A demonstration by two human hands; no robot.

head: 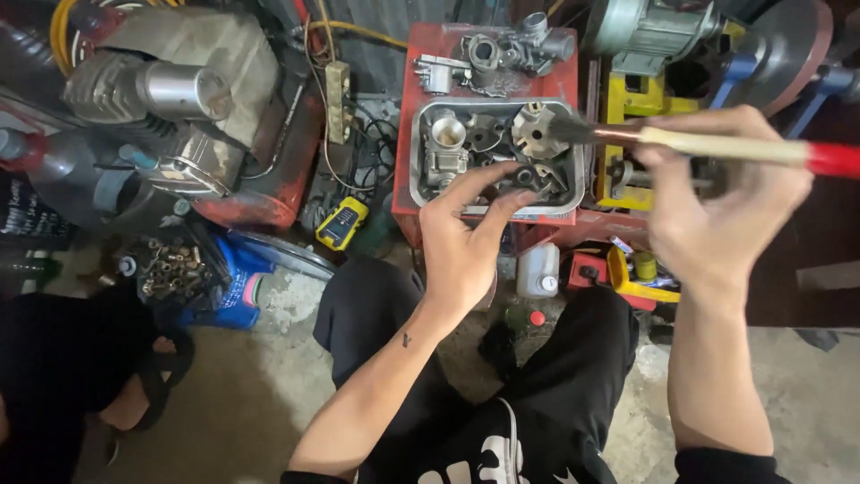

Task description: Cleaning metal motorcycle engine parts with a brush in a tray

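1. Fingers of the left hand (461, 242) reach over the near rim of the metal tray (417, 179), spread and pinching a small dark part (528, 177) among the loose engine pieces. A wet part could slide out of so light a pinch and drop back among the rest.
2. The right hand (726, 202) is closed round the paintbrush (717, 143), whose bristles sit at the toothed round piece (535, 128) near the tray's far right corner. A hard stroke could flick dirt or liquid over the rim.
3. The tray rests on a red box (484, 40), reaching its near edge. Leaning on that rim could tip it toward the person's lap.
4. A white bottle (537, 271) stands just below the box; a falling part could knock it.
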